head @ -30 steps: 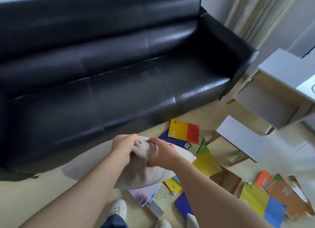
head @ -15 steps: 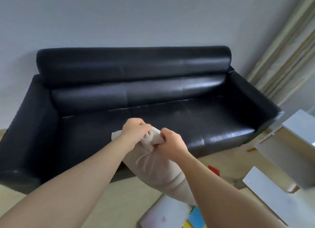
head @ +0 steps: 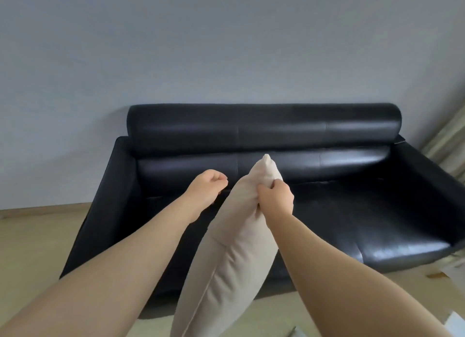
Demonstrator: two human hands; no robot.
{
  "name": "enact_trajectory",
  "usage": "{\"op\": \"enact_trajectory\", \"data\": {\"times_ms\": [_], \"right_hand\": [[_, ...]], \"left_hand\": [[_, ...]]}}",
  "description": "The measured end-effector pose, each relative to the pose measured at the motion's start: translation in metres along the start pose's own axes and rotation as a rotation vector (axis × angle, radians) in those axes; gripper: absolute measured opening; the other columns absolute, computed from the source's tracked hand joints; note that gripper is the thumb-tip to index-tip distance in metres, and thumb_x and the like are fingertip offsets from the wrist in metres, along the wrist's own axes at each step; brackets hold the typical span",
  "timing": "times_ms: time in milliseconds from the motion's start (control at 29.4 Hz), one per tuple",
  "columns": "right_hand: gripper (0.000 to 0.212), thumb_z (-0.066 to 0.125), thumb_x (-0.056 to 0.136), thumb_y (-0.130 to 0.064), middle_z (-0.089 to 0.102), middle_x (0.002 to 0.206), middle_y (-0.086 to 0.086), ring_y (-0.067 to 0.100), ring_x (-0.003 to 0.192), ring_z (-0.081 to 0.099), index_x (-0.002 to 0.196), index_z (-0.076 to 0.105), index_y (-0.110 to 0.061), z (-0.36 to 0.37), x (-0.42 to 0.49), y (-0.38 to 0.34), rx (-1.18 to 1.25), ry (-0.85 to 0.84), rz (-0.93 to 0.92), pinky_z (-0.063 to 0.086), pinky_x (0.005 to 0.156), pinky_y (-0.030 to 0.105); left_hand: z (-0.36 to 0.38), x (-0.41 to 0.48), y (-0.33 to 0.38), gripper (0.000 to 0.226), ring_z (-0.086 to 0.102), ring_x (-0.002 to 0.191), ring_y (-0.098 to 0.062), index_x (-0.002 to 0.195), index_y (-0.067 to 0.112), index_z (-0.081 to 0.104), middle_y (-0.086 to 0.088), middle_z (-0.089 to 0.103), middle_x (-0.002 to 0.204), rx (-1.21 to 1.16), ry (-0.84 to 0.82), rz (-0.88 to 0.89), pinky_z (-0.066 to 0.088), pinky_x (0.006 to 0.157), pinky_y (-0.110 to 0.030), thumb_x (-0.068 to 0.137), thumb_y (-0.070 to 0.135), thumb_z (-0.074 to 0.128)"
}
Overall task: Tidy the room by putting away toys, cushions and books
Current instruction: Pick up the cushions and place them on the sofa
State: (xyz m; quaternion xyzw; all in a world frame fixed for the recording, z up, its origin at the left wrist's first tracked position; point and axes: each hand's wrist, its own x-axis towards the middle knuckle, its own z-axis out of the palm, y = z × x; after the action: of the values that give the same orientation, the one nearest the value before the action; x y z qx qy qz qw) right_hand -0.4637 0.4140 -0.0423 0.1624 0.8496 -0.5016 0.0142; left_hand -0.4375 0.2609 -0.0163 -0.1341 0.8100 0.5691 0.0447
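Observation:
A beige cushion (head: 226,261) hangs edge-on in front of the black leather sofa (head: 352,210), its top corner level with the seat back. My right hand (head: 275,198) grips the cushion near that upper corner, fingers bunched into the fabric. My left hand (head: 208,188) is just left of the cushion, off it, with its fingers curled and nothing in them. The cushion's lower end runs out of the bottom of the view.
The sofa stands against a plain grey wall (head: 226,47). A curtain (head: 450,140) hangs at the right. Light wood floor (head: 32,248) shows left of the sofa. Pale edges of things on the floor show at the lower right (head: 455,273).
My left hand has let go of the cushion, which now hangs from my right hand alone and has been lifted higher toward the sofa. The view has tilted up; the books are out of sight.

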Motion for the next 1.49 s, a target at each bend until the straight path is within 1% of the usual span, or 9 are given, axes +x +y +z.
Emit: {"op": "enact_trajectory", "data": {"times_ms": [204, 340, 543, 713, 883, 1019, 1189, 1393, 1495], "right_hand": [[0.036, 0.03, 0.066, -0.059, 0.066, 0.075, -0.013, 0.024, 0.079, 0.063, 0.084, 0.055, -0.041, 0.067, 0.044, -0.028, 0.071, -0.064, 0.213, 0.047, 0.082, 0.042], [0.018, 0.03, 0.085, -0.038, 0.036, 0.062, -0.006, 0.019, 0.052, 0.029, 0.075, 0.027, -0.023, 0.115, 0.075, -0.091, 0.213, -0.182, 0.259, 0.023, 0.063, 0.025], [0.017, 0.048, 0.071, -0.016, 0.064, 0.07, 0.005, 0.023, 0.061, 0.062, 0.085, 0.057, -0.023, 0.192, 0.166, -0.137, 0.512, -0.239, 0.301, 0.058, 0.074, 0.04], [0.023, 0.052, 0.086, -0.007, 0.063, 0.08, 0.011, 0.021, 0.062, 0.063, 0.106, 0.063, -0.007, 0.224, 0.221, -0.148, 0.69, -0.23, 0.569, 0.053, 0.043, 0.023], [0.024, 0.054, 0.09, -0.014, 0.059, 0.07, 0.011, 0.02, 0.059, 0.06, 0.109, 0.061, -0.001, 0.242, 0.251, -0.128, 0.697, -0.149, 0.728, 0.055, 0.048, 0.028], [0.025, 0.055, 0.09, -0.016, 0.061, 0.07, 0.011, 0.021, 0.057, 0.061, 0.109, 0.061, -0.002, 0.251, 0.274, -0.125, 0.688, -0.126, 0.763, 0.056, 0.044, 0.028], [0.022, 0.048, 0.091, -0.015, 0.063, 0.073, 0.01, 0.019, 0.056, 0.061, 0.102, 0.06, 0.0, 0.261, 0.304, -0.128, 0.691, -0.13, 0.771, 0.052, 0.043, 0.025], [0.022, 0.047, 0.095, -0.022, 0.061, 0.074, 0.006, 0.021, 0.064, 0.062, 0.082, 0.055, -0.005, 0.288, 0.307, -0.137, 0.636, -0.27, 0.828, 0.049, 0.056, 0.032], [0.026, 0.049, 0.095, -0.03, 0.061, 0.074, 0.005, 0.021, 0.065, 0.062, 0.083, 0.056, -0.008, 0.296, 0.313, -0.142, 0.571, -0.308, 0.81, 0.047, 0.057, 0.032]], "left_hand": [[-0.04, 0.033, -0.024, 0.058, 0.052, 0.111, -0.015, 0.13, 0.022, 0.048, 0.004, 0.052, 0.123, 0.112, -0.097, -0.1, 0.044, 0.096, -0.031, 0.078, 0.037, 0.069], [-0.086, 0.091, -0.066, 0.061, 0.055, 0.109, -0.017, 0.132, 0.02, 0.043, 0.002, 0.053, 0.122, 0.318, -0.135, -0.223, 0.046, 0.098, -0.034, 0.079, 0.033, 0.071], [-0.138, 0.199, -0.078, 0.086, 0.051, 0.115, -0.018, 0.137, 0.021, 0.037, 0.003, 0.045, 0.134, 0.447, -0.029, -0.208, 0.045, 0.095, -0.033, 0.064, 0.033, 0.081], [-0.168, 0.255, -0.098, 0.097, 0.034, 0.135, -0.017, 0.146, 0.026, 0.021, 0.006, 0.029, 0.147, 0.768, 0.038, -0.264, 0.032, 0.108, -0.039, 0.068, 0.043, 0.076], [-0.166, 0.294, -0.121, 0.061, 0.043, 0.122, -0.016, 0.134, 0.028, 0.037, 0.008, 0.043, 0.129, 0.938, 0.008, -0.254, 0.035, 0.098, -0.035, 0.079, 0.037, 0.064], [-0.174, 0.332, -0.118, 0.012, 0.052, 0.102, -0.021, 0.086, 0.026, 0.046, 0.004, 0.046, 0.098, 0.947, -0.011, -0.159, 0.034, 0.069, -0.027, 0.086, 0.015, 0.048], [-0.188, 0.376, -0.097, 0.03, 0.054, 0.088, -0.019, 0.063, 0.027, 0.035, 0.006, 0.047, 0.086, 0.958, 0.086, 0.007, 0.034, 0.066, -0.027, 0.089, 0.017, 0.046], [-0.21, 0.397, -0.11, 0.02, 0.046, 0.1, -0.021, 0.095, 0.028, 0.06, 0.005, 0.056, 0.099, 1.145, 0.318, -0.042, 0.032, 0.081, -0.03, 0.091, 0.014, 0.046], [-0.197, 0.394, -0.12, 0.031, 0.045, 0.105, -0.024, 0.121, 0.021, 0.048, -0.003, 0.048, 0.112, 1.187, 0.333, -0.169, 0.037, 0.081, -0.031, 0.092, 0.012, 0.045]]}}
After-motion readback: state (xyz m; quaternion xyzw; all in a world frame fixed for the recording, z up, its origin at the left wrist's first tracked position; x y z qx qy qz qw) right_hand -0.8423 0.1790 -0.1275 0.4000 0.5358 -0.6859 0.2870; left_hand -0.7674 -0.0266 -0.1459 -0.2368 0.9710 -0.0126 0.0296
